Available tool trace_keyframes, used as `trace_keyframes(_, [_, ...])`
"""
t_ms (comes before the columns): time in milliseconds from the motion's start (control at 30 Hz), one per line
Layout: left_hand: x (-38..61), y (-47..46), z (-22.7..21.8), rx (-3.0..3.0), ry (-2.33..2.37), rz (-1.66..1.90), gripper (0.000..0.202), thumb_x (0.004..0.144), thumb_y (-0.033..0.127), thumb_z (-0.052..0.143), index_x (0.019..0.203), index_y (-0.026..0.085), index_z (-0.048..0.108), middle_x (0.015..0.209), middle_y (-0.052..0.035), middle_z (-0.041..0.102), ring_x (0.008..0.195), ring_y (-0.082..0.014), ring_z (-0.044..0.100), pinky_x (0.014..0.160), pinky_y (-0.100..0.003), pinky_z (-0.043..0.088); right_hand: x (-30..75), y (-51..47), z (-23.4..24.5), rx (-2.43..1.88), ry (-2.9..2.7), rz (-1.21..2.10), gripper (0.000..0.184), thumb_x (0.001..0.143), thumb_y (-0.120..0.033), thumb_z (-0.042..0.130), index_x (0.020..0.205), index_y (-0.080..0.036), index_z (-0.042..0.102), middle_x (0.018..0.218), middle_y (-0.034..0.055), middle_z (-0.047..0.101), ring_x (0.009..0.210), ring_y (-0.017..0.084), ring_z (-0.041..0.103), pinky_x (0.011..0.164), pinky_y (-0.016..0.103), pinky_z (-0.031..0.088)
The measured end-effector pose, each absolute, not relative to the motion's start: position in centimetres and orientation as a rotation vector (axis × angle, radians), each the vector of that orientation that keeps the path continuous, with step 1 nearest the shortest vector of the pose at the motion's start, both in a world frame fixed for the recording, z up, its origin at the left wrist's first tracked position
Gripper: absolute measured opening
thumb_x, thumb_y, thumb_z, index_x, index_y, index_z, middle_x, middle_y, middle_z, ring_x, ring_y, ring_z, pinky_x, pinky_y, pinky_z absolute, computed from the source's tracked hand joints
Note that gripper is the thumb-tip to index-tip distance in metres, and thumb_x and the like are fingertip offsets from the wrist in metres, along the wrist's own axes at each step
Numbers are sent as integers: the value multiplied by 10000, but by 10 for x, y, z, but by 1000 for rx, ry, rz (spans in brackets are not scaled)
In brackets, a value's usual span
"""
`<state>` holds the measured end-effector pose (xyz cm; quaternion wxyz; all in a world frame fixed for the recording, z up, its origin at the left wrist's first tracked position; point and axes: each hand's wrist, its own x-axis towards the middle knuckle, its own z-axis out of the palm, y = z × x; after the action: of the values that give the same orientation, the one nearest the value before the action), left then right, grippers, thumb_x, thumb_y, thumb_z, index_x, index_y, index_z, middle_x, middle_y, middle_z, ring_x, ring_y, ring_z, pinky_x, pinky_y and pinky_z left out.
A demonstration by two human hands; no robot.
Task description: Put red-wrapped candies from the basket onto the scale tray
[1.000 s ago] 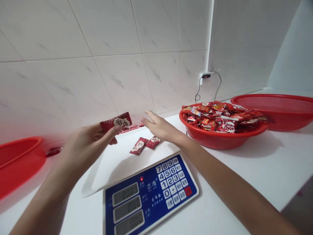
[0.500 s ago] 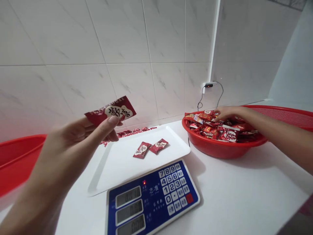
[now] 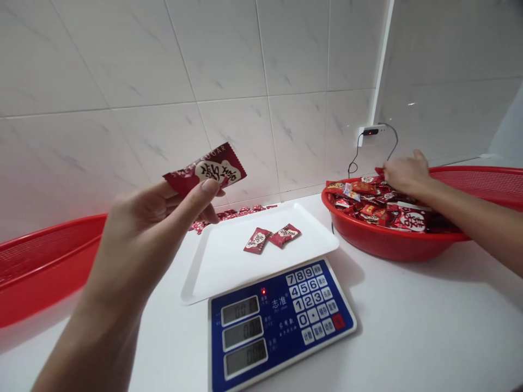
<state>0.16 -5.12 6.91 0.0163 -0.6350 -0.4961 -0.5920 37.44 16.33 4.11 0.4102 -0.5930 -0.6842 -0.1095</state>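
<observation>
two packets (image 3: 258, 239) on one tray (image 3: 229, 268)

Soft, greyish light here, and your right hand (image 3: 406, 175) is a blur while the packet (image 3: 206, 171) in your left hand (image 3: 159, 218) reads crisp! A faint shadow falls beside the scale (image 3: 281, 326), a glint flecks the right-hand wall (image 3: 441, 120), and the far-left basket (image 3: 53, 277) looks stretched.

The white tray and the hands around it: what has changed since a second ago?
The right hand has moved from above the white tray rightward to the candies in the filled red basket; blur hides whether it has taken one. The left hand has risen slightly, still pinching its wrapped candy. The two packets lie on the tray as before.
</observation>
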Motion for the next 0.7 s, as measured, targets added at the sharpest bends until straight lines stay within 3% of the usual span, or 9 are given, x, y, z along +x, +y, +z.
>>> trace_keyframes(67, [2, -52, 70, -1962, -1526, -1847, 136, 788, 431, 748, 860, 320, 784, 766, 0, 747, 632, -105, 684, 491, -118, 514, 360, 153, 58, -1531, -1675, -292, 274, 747, -24, 563, 510, -158, 594, 677, 168, 677, 909, 329, 661, 941, 579, 357])
trace_keyframes(100, [2, -53, 70, -1951, -1514, -1853, 130, 785, 427, 752, 859, 324, 783, 769, 2, 747, 628, -107, 683, 484, -124, 515, 350, 149, 66, -1521, -1658, -296, 209, 798, -66, 547, 658, -135, 686, 802, 191, 709, 940, 322, 658, 912, 545, 406])
trace_keyframes(167, [2, -55, 71, -1945, -1499, -1861, 123, 780, 422, 756, 851, 325, 783, 781, 1, 749, 624, -114, 682, 467, -135, 514, 323, 142, 79, -1444, -1666, -282, 239, 881, -154, 515, 967, -136, 738, 997, 157, 725, 963, 254, 664, 876, 426, 477])
trace_keyframes(233, [2, -57, 72, -1950, -1488, -1863, 113, 783, 417, 754, 832, 320, 785, 782, 0, 751, 618, -111, 680, 454, -131, 504, 289, 134, 83, -1296, -1766, -221, 272, 906, -191, 517, 1081, -183, 726, 1055, 76, 732, 943, 177, 676, 853, 313, 504])
trace_keyframes(367, [4, -61, 75, -1987, -1475, -1880, 115, 800, 406, 735, 813, 303, 786, 747, 2, 743, 626, -99, 683, 484, -119, 501, 217, 111, 65, -978, -2157, 33, 273, 895, -148, 520, 1057, -169, 740, 1048, 73, 740, 972, 209, 681, 876, 353, 507])
trace_keyframes(533, [4, -66, 78, -1974, -1443, -1879, 118, 804, 381, 730, 799, 273, 779, 653, 21, 705, 574, -87, 650, 469, -134, 476, 186, 87, 39, -951, -2395, 355, 328, 805, -280, 667, 1109, -168, 716, 1138, 83, 712, 988, 231, 680, 869, 373, 533])
trace_keyframes(700, [8, -66, 79, -1992, -1373, -1928, 73, 822, 278, 721, 826, 230, 776, 718, 18, 725, 562, -64, 639, 492, -126, 492, 218, 89, 58, -895, -2136, 218, 237, 835, -195, 596, 1020, -154, 739, 1021, 83, 741, 897, 208, 693, 888, 406, 537])
